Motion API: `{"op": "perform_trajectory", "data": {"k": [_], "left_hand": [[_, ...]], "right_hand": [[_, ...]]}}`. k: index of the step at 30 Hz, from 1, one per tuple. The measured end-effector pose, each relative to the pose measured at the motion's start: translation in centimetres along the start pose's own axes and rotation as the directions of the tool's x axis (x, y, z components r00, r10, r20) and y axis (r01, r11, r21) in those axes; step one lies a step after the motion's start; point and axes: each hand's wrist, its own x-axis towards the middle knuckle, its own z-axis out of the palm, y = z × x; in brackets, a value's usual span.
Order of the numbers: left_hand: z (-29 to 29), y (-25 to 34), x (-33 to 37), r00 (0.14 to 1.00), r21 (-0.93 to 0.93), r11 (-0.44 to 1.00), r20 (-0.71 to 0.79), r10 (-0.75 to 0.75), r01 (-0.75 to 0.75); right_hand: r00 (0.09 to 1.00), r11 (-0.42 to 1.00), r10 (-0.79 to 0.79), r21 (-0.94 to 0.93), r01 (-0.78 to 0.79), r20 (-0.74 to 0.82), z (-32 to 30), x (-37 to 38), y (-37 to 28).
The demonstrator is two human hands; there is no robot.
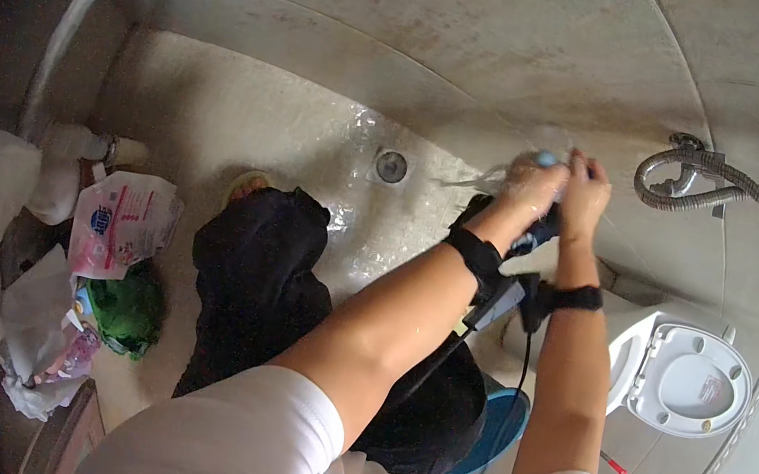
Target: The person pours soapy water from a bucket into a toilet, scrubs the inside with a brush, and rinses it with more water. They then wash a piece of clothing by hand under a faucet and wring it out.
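Both my arms reach forward to the right, toward the wall. My left hand is closed, with a small light blue thing showing at its far side; its kind is unclear. Right beside it, my right hand is closed too, fingers curled, and what it holds is hidden. Water sprays and drips around both hands. Beneath them hangs a dark, bunched piece that looks like cloth, partly covered by my wrists. Each wrist wears a black strap with a small device.
A floor drain sits in the wet floor. A coiled metal shower hose hangs on the wall, with a toilet at right. A blue basin stands behind my leg. Bags, including a pink-white packet, and a green bundle lie at left.
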Motion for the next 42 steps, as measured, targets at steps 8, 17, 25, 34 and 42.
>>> {"op": "perform_trajectory", "data": {"k": [8,17,25,34,42], "left_hand": [[-0.4,-1.0,0.8,0.997,-0.527,0.848,0.017,0.079,-0.058],[-3.7,-6.4,5.2,0.930,-0.401,0.913,0.304,0.205,-0.070],[0.3,-2.0,1.5,0.981,-0.425,0.887,0.139,-0.134,0.181],[-3.5,-4.5,3.3,0.958,-0.821,0.517,0.286,0.004,0.243],[0.2,-0.4,0.0,0.992,-0.291,0.949,-0.003,-0.128,0.122]], "right_hand": [[0.805,0.486,0.217,0.654,-0.580,0.552,-0.9,-2.6,-4.6],[0.949,0.934,-0.272,-0.193,0.300,0.158,3.2,-6.7,-12.5],[0.987,0.968,0.125,0.205,-0.144,0.105,0.3,-0.3,-2.4],[0.858,0.854,-0.471,-0.137,0.502,0.203,1.2,-7.2,-11.9],[1.000,0.954,-0.019,-0.297,0.023,0.018,0.0,-1.1,-5.4]]}}
